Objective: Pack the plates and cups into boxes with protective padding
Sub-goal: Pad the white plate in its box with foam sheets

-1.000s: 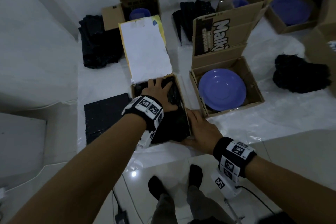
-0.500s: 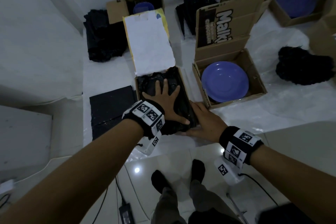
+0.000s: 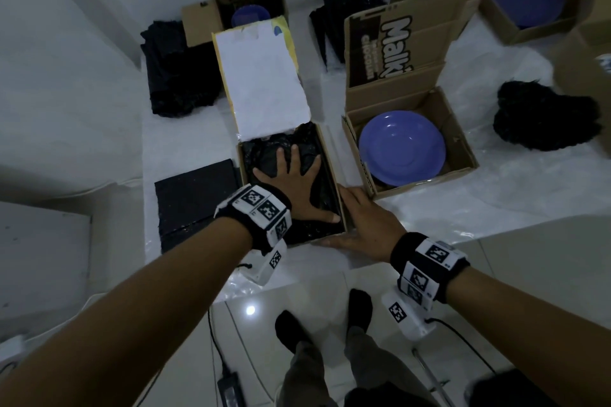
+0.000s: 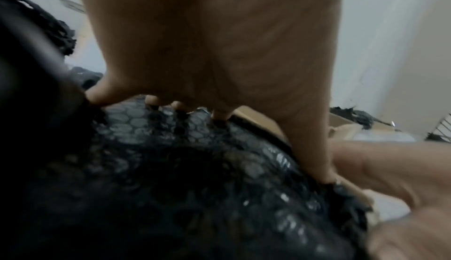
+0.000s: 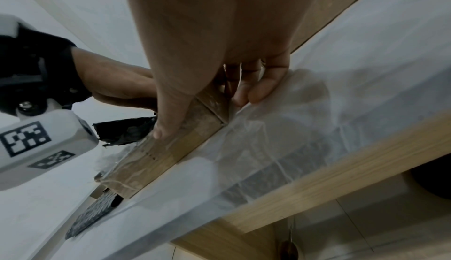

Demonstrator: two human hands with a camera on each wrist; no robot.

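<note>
A small cardboard box point(image 3: 330, 168) with a white flap point(image 3: 264, 76) raised behind it stands in the middle, filled with black bubble wrap point(image 3: 264, 155). My left hand point(image 3: 294, 182) lies flat on the wrap with fingers spread, pressing it down; the left wrist view shows the fingertips point(image 4: 220, 114) sinking into the bubble wrap point(image 4: 195, 167). My right hand point(image 3: 367, 221) rests against the box's near right corner. Its thumb point(image 5: 168, 113) lies along the front wall of the box point(image 5: 156, 158), its fingers along the side. A blue plate point(image 3: 401, 147) lies bare in the neighbouring box point(image 3: 461, 139).
A black pad point(image 3: 195, 201) lies left of the box. Piles of black wrap point(image 3: 178, 76) point(image 3: 542, 116) sit at the back left and right. More boxes with blue dishes point(image 3: 248, 15) point(image 3: 525, 0) stand behind. A clear plastic sheet point(image 3: 496, 195) covers the surface. My feet point(image 3: 291, 327) are below.
My left hand has flattened and spread its fingers wider over the bubble wrap, pressing it deeper. The right hand has stayed at the box's corner.
</note>
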